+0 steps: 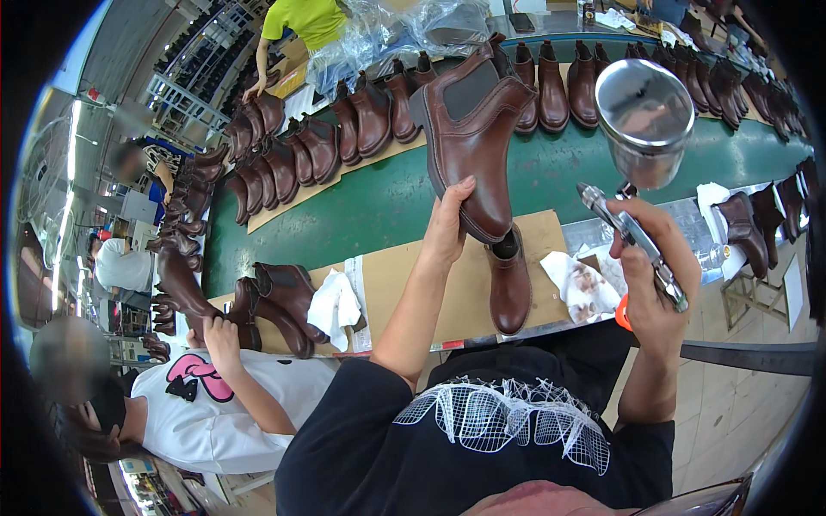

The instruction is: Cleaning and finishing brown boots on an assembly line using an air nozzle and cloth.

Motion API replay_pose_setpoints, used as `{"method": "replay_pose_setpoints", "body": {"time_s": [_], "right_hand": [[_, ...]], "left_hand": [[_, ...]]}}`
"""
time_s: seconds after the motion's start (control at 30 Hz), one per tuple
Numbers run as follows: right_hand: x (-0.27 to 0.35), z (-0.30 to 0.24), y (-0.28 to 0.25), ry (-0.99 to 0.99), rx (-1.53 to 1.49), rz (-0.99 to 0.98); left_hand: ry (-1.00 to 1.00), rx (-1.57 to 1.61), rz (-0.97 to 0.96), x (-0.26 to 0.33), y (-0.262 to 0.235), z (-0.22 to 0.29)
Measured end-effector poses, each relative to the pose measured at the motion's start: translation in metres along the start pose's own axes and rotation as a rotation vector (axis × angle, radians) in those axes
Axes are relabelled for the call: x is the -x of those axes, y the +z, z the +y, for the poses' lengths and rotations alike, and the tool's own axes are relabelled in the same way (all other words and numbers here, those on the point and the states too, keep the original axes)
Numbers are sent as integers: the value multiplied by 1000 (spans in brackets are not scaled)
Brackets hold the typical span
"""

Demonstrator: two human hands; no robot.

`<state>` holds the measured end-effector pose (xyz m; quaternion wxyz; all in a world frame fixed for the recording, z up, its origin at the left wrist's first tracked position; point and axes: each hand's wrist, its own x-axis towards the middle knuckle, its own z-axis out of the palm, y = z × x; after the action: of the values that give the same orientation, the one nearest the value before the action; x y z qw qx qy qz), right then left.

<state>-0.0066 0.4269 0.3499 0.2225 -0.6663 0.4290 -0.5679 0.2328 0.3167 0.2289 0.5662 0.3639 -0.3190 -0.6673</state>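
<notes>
A dark-brown leather ankle boot with a grey elastic side panel [478, 159] is hanging in the air above the bench, its toe tilting down toward the person and its sole facing left. The person's left hand [447, 222] is clamping it near the toe, the thumb pressing on the upper and the fingers going out of sight behind the sole. To the right, the right hand [661, 262] is wrapping around a silver metal spray gun [638, 236], whose nozzle is pointing toward the boot but standing apart from it; a shiny silver cylindrical cup [647, 129] is rising above the gun. Just below the raised toe, a second brown leather boot [509, 294] is standing upright on a flat tan cardboard sheet [413, 288]; I cannot tell whether the two are touching. A stained white cloth [578, 279] is lying to its right, and a crumpled white cloth [335, 310] is lying to its left, beside more brown boots [288, 297]. Beneath everything, the long green-topped bench [361, 202] is stretching away, carrying a row of brown boots [553, 90] along its far side. At left, a co-worker in a white shirt [215, 421] is touching a brown boot, while farther off someone in a yellow-green top [303, 19] is reaching toward the row beside clear plastic wrapping [391, 43].
</notes>
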Motion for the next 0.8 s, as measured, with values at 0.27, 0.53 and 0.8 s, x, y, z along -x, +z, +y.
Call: {"method": "replay_pose_setpoints", "body": {"time_s": [0.27, 0.53, 0.8], "right_hand": [[9, -2, 4, 18, 11, 42], [24, -6, 1, 39, -2, 46], [87, 107, -69, 330, 137, 291]], "left_hand": [[-42, 18, -54, 19, -11, 3], [-14, -8, -12, 33, -10, -5], [-25, 74, -105, 62, -72, -17]]}}
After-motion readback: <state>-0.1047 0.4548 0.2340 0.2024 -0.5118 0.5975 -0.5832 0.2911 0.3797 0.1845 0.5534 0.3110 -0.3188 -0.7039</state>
